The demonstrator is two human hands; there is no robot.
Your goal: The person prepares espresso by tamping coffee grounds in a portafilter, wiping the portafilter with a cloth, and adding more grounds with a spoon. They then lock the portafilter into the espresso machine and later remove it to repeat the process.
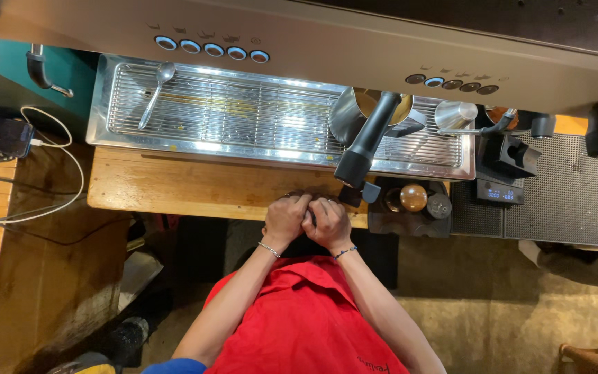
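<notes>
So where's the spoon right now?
In the head view, the spoon lies on the left end of the espresso machine's metal drip tray, bowl up near the round buttons, well left of the person's hands.

The long steel drip tray (243, 118) is shiny silver with a fine wire grid pattern, flecked with yellowish spots. The wooden bench (174, 187) is warm honey brown. The person's short-sleeved shirt (299, 318) is bright red. A round tamper knob (413, 197) gleams coppery brown. The ribbed rubber mat (569, 201) is dark grey with a dotted texture. The machine's round buttons (212, 49) glow blue-white.
</notes>
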